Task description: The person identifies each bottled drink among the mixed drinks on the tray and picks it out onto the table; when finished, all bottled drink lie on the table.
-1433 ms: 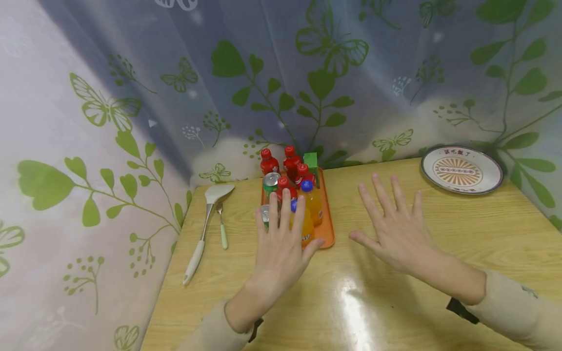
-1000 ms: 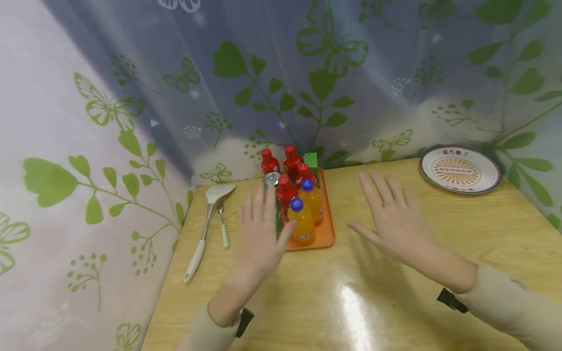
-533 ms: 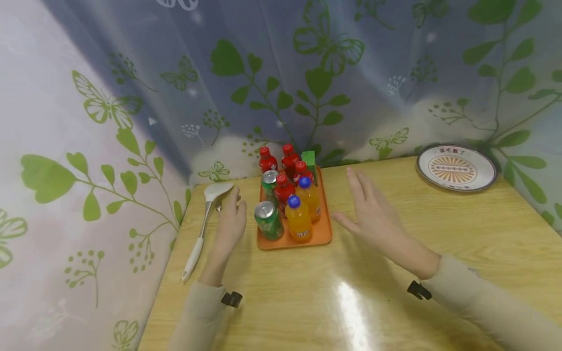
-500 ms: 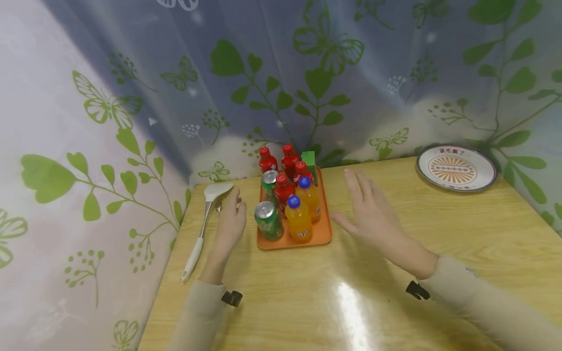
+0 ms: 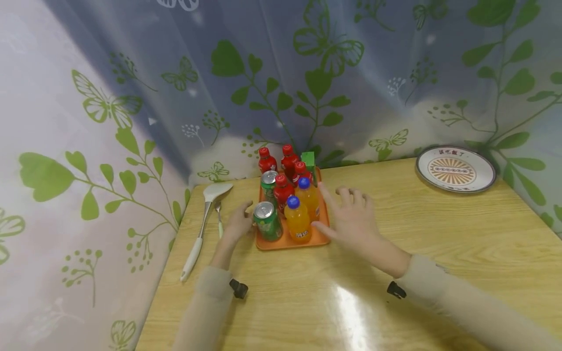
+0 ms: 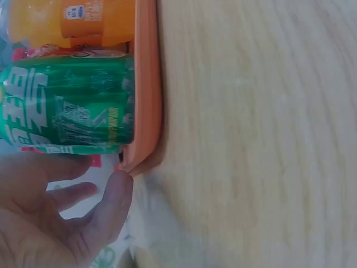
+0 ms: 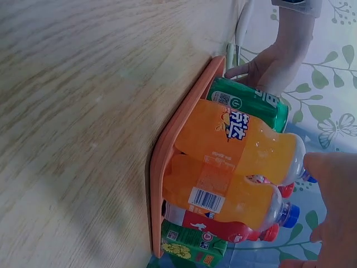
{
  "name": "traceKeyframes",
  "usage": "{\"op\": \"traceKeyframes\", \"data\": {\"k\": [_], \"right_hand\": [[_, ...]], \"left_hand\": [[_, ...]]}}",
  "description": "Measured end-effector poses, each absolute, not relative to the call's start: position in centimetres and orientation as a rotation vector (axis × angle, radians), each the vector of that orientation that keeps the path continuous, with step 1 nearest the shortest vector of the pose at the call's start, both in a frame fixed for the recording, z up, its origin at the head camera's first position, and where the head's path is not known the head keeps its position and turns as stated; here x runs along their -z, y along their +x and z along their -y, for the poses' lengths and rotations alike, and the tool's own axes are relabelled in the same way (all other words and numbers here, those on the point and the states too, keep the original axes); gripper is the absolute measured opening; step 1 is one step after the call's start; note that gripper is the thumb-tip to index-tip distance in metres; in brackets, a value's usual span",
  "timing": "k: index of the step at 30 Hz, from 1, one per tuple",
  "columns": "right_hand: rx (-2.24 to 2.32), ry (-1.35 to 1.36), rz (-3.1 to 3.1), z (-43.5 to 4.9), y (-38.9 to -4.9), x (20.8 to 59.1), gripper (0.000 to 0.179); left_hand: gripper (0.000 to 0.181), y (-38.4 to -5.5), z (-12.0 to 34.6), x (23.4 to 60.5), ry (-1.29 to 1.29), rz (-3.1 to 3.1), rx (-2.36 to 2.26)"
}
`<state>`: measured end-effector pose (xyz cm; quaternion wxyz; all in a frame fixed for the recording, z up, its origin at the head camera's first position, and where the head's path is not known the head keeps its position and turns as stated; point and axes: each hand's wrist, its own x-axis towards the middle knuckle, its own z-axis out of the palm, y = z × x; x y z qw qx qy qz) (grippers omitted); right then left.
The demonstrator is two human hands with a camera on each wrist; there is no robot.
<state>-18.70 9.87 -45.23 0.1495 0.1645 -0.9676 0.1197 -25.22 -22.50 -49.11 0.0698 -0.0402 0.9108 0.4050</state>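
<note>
An orange tray holds two green drink cans, several red-capped bottles, two orange soda bottles with blue caps, and a green carton. My left hand is at the tray's left side with fingers loosely bent. In the left wrist view, its thumb is at the tray's corner and a finger lies close beside the front green can. My right hand is at the tray's right side, fingers spread, thumb pointing toward the orange soda bottles. Neither hand grips anything.
Left of the tray lie a white-headed spatula and a fork with a pale green handle. A patterned plate stands at the back right. Leaf-and-butterfly cloth hangs behind the wooden table.
My left hand has swung left off the front of the drinks, then come in to the tray's left side. The right hand has moved left to the tray's right edge. The drinks stay put.
</note>
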Motion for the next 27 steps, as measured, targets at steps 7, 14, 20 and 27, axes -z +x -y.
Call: {"op": "traceKeyframes", "data": {"k": [7,14,20,27], "right_hand": [[-0.272,0.562,2.762,-8.4,-19.0,45.4,0.094],[-0.252,0.622,2.761,-7.5,-19.1,45.6,0.087],[-0.244,0.636,2.723,-7.0,-19.6,46.1,0.079],[-0.358,0.684,2.713,-6.6,-20.2,46.8,0.084]], "left_hand": [[0.074,-25.8,22.5,50.1,-0.095,-2.744,-1.211],[0.074,-25.8,22.4,50.4,-0.057,-2.739,-1.182],[0.072,-25.7,22.1,50.2,-0.099,-2.692,-1.23],[0.065,-25.7,22.6,50.7,-0.08,-2.728,-1.155]]}}
